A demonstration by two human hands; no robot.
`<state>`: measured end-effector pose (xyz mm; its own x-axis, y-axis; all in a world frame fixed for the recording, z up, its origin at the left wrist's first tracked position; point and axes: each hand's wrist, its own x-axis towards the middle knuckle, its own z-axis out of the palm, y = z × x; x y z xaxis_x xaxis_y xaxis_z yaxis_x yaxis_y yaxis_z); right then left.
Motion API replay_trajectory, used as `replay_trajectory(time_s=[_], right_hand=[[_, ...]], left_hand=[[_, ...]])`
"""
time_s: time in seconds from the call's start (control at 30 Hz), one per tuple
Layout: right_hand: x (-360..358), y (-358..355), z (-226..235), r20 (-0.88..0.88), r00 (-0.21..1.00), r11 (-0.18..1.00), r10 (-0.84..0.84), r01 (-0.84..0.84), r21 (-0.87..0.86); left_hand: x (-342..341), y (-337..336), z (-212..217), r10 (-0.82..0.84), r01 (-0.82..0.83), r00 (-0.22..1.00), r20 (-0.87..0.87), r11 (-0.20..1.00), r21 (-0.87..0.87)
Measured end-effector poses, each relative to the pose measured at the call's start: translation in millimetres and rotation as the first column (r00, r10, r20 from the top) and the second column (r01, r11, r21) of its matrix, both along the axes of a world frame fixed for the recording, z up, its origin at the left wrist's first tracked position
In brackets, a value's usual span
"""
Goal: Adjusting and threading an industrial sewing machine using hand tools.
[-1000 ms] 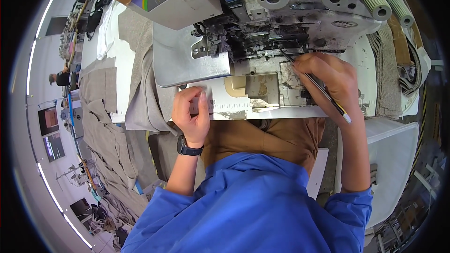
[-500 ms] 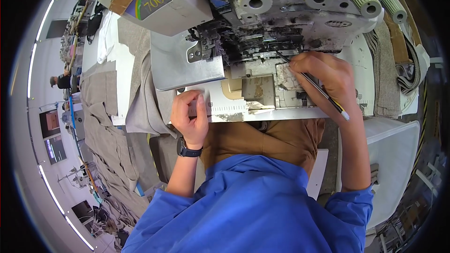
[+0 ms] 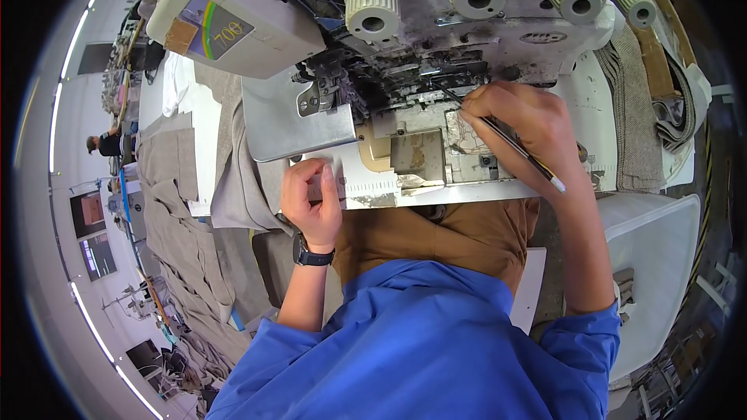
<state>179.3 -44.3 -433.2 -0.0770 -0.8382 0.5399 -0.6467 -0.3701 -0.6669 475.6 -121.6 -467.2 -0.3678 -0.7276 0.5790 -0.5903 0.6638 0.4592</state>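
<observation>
In front of me stands a pale overlock-type sewing machine [image 3: 233,23], its dark, worn inner mechanism [image 3: 405,70] exposed. My right hand [image 3: 525,128] grips a slim dark striped pencil-like tool [image 3: 520,148] with a white end. Its thin point reaches into the mechanism; I cannot make out exactly what it touches. At the front edge of the white machine bed [image 3: 369,187], my left hand [image 3: 311,206] is curled with thumb and forefinger tips close together. Anything between those tips is too small to see. A shiny metal plate [image 3: 292,128] lies just beyond this hand.
Folded grey-beige cloth [image 3: 241,163] hangs beside my left hand, with more cloth [image 3: 179,241] further left. Ribbed knob-like cylinders [image 3: 373,0] jut out overhead. At right are stacked fabric [image 3: 634,124] and a white plastic bin [image 3: 654,257]. A person [image 3: 105,142] is far left.
The view has shifted slightly, so the machine sits a little lower and further left. Both hands keep nearly the same pose, and the tool stays in the right hand with its point in the mechanism.
</observation>
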Motion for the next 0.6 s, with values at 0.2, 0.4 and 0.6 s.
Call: replay_trajectory(time_s=[0.2,0.4,0.6], right_hand=[[-2.0,0.8,-0.8,-0.030,0.999,1.000,0.011,-0.012,-0.025],[-3.6,1.4,-1.2,-0.055,0.998,1.000,0.012,-0.014,-0.025],[-3.3,-1.9,-1.2,-0.007,1.000,1.000,0.020,-0.020,-0.006]], left_hand=[[0.3,-0.1,-0.4,0.001,-0.001,1.000,0.004,1.000,-0.009],[0.1,0.5,-0.4,0.011,-0.011,1.000,-0.001,1.000,-0.002],[-0.1,0.7,0.2,0.009,-0.009,1.000,0.003,1.000,-0.003]])
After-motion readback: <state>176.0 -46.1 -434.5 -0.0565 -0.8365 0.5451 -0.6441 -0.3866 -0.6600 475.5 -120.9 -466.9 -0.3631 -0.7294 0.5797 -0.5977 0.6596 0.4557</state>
